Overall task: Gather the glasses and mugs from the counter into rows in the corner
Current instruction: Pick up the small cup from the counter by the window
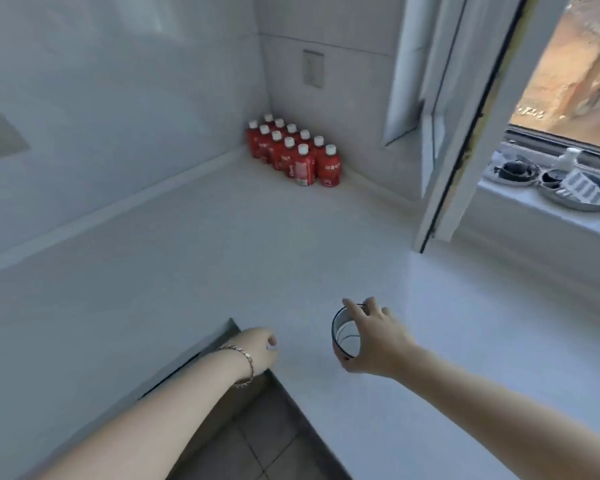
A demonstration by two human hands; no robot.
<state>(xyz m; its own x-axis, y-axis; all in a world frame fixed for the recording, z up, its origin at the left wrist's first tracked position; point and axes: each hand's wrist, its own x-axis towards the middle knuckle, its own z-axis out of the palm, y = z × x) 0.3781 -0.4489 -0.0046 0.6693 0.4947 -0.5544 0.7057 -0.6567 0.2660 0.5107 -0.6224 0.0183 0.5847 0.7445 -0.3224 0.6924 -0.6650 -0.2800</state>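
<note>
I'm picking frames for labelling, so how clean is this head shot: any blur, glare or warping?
Head view: soft overall; the red bottles' labels are unreadable and the windowsill dishes smeared. Daylight from the window brightens the counter at right without hard glare. Wide-angle warping bends the window frame. The right hand and its mug are only mildly blurred.

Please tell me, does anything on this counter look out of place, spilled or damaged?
Nothing looks spilled or broken. One point stands out: the corner is already occupied by red bottles in neat rows, so the cups must go beside them. The right hand holds a cup by its rim; the left hand rests at the counter edge.
</note>
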